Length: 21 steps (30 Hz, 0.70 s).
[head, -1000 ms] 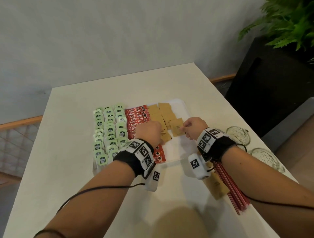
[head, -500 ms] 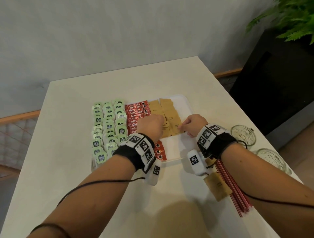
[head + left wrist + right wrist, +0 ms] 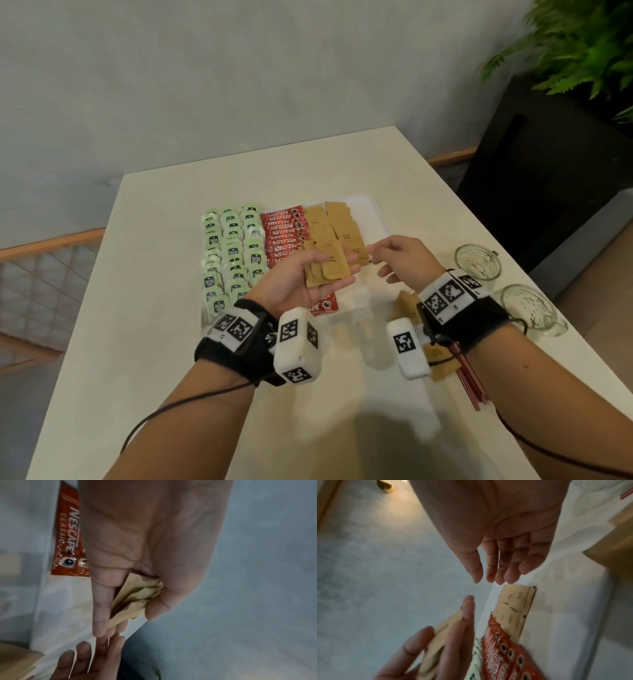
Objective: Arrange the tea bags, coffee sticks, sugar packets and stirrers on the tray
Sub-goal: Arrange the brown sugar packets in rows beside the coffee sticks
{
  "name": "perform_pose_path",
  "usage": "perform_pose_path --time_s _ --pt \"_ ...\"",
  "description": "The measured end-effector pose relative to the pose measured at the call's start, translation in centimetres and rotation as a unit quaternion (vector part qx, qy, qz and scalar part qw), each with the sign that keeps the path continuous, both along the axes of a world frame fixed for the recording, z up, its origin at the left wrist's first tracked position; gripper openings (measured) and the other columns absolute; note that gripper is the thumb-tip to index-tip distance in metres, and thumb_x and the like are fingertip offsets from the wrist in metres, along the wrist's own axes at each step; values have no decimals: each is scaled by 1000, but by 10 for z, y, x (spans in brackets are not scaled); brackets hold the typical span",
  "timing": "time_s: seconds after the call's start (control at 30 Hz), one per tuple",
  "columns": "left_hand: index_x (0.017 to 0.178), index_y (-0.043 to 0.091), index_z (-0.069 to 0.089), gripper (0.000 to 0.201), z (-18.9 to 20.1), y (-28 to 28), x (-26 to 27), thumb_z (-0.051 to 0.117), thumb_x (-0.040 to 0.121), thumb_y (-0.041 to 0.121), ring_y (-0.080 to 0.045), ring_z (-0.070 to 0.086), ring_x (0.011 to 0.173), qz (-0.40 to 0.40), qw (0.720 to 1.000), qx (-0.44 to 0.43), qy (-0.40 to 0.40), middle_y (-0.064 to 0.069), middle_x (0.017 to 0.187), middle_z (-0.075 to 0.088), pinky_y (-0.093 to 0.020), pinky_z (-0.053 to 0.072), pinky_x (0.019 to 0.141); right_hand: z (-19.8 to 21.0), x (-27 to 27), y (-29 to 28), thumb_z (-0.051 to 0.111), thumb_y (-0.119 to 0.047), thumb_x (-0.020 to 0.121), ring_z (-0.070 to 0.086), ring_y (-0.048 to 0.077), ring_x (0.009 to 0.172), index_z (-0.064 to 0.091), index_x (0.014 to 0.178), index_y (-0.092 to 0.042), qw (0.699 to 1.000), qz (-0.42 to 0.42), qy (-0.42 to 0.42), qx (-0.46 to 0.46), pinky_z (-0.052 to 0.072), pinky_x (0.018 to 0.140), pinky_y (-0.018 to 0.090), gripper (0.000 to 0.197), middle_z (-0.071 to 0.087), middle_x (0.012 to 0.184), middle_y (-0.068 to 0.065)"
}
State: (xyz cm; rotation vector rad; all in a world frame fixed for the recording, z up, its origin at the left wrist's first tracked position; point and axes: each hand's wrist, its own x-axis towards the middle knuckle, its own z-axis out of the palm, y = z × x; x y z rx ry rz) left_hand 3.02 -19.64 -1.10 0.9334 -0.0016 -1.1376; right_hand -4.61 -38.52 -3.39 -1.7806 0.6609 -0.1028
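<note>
Left hand clamps spare sugar packets over the tray for dealing; right hand hovers slack, empty.

White rectangular tray on the pale bench, green-labelled tea bags at its left, red coffee sticks beside them, brown paper sugar packets further right, two clear glass cups right of the tray, thin red stirrers nearer, seemingly under the right wrist.

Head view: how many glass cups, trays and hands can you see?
Glass cups: 2
Tray: 1
Hands: 2, the left hand holding sugar packets, and the right hand
Total: 5
</note>
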Motion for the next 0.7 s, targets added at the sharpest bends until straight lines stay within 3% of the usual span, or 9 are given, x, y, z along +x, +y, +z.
perform_pose_path --time_s 0.1,0.23,0.37,0.5,0.6,0.7 --pt "136 -1 50 40 -2 6 -13 44 96 -1 -32 66 111 13 999 -11 -30 -22 126 65 -39 56 92 10 -14 12 63 -29 92 60 14 65 67 96 -12 999 16 -25 19 49 58 25 18 68 89 3" --pt "133 1 54 39 -7 7 -29 54 94 -5 -30 69 106 79 996 3 -51 -19 121 68 -36 61 81 15 -30 27 70 -36 85 60 12 66 68 91 -13 998 63 -24 8 48 59 24 24 68 82 -1" --pt "130 5 57 36 -7 5 -46 57 95 1 -24 69 106 89 992 7 -94 -13 119 70 -34 60 84 14 -38 38 75 -28 82 60 10 63 64 88 -9 996 80 -44 -9 48 57 22 23 63 76 2" --pt "127 9 61 32 -9 7 -56 61 94 9 -22 69 104 78 979 65 -179 -9 119 70 -34 59 87 18 -40 34 75 -16 82 60 11 60 64 79 -13 993 92 -76 -20 50 60 25 12 62 71 4" --pt "120 8 66 27 -8 11 -59 63 95 20 -14 68 77 30 953 152 -261 -5 101 70 -36 61 79 21 -39 32 70 -13 86 59 13 68 63 79 -16 990 112 -80 -34 52 65 29 11 62 73 1" --pt "102 5 69 21 -3 20 -55 65 94 24 -10 60 62 -37 890 244 -384 -1 78 62 -30 60 64 26 -35 27 65 -16 91 60 14 74 60 82 -17 985 120 -96 -78 53 70 34 10 66 79 1"
